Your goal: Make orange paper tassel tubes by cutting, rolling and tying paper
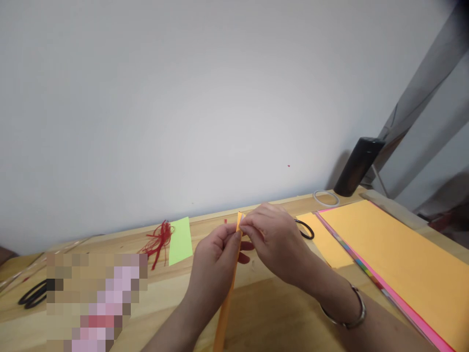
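Observation:
Above the table, my left hand (216, 259) is closed around a narrow strip of folded orange paper (224, 313), with the thumb pressed near its upper end. The strip runs down toward me, past the bottom of the view. My right hand (276, 242) pinches the same upper end between thumb and fingers, close against the left fingertips. A bracelet circles the right wrist. Just behind the right hand a black loop (307, 230) shows, the rest of it hidden. Left of my hands lie a light green paper (181, 241) and a bundle of red threads (160, 240).
A stack of orange sheets (399, 259) with pink edges lies right, overlapping a smaller orange sheet (331, 242). A black cylinder (359, 166) and white ring (326, 198) stand by the wall. Black handle loops (34, 294) lie left, beside a blurred-out patch.

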`<state>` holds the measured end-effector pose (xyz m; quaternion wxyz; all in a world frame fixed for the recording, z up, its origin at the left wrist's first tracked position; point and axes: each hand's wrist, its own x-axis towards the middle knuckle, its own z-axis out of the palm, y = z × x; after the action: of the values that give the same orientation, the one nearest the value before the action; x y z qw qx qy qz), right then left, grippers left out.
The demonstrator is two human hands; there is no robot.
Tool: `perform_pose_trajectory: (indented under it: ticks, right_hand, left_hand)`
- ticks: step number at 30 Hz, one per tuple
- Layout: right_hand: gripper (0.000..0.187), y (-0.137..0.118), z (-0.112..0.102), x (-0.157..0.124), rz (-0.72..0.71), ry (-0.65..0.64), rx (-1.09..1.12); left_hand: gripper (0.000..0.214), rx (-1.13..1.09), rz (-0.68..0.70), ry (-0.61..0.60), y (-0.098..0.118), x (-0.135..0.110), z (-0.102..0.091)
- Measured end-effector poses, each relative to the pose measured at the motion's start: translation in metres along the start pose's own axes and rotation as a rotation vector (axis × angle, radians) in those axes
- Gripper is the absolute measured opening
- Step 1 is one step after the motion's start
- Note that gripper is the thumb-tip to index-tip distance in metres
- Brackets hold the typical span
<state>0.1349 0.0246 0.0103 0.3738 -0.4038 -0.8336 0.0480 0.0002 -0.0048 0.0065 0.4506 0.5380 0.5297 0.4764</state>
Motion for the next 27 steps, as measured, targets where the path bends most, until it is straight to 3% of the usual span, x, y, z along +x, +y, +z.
perform_pose_trajectory:
  ticks: [15,27]
  right_hand:
    - [0.018,0.0032,-0.0028,0.0002,0.089,-0.008,0.198]
    - [0.02,0.0014,-0.0038,0.0007,0.087,-0.021,0.201]
  left_hand:
    - [0.024,-0.046,-0.023,0.014,0.0022,0.0,0.0006]
    - [0.021,0.046,-0.039,0.061,0.0073,-0.0016,0.0015]
